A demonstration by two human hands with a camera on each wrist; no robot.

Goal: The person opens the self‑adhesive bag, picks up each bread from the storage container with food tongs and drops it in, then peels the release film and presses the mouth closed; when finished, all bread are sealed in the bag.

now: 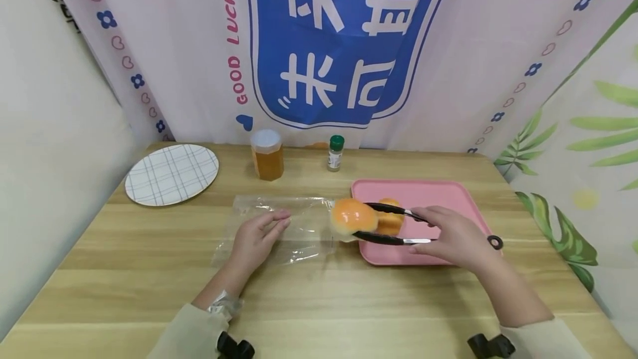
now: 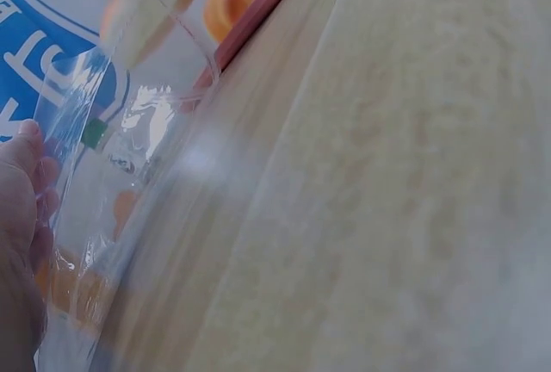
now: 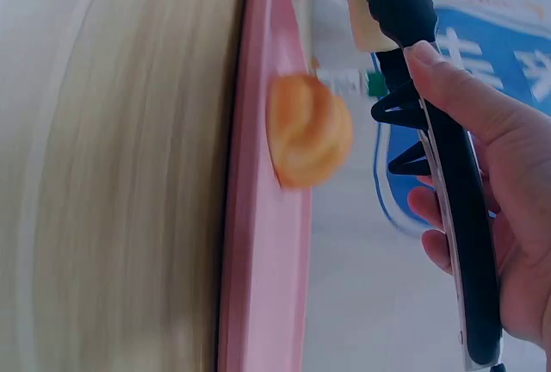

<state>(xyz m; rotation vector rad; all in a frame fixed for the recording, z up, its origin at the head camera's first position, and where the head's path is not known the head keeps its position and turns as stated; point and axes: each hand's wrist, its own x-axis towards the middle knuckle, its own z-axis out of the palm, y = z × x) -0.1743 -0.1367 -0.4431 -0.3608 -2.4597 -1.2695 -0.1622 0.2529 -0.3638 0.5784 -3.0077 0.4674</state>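
Observation:
My right hand (image 1: 456, 240) grips black-and-silver tongs (image 3: 461, 243), the thumb on one arm and the fingers round the other. Between the tong heads is a round, glossy orange-topped bun (image 1: 353, 216), held at the opening end of a clear plastic bag (image 1: 305, 237). My left hand (image 1: 255, 241) pinches the bag's upper layer; the left wrist view shows the thumb in front and fingertips behind the film. The bag's mouth faces the bun. A second, swirled bread roll (image 3: 308, 131) lies on the pink tray (image 1: 443, 195), partly behind the tongs in the head view.
At the back left lies a white checked plate (image 1: 171, 175). A jar of amber contents with a pale lid (image 1: 268, 157) and a small green-capped bottle (image 1: 335, 154) stand along the back edge. Behind the wooden table (image 1: 319, 303) hangs a printed cloth (image 1: 194, 43).

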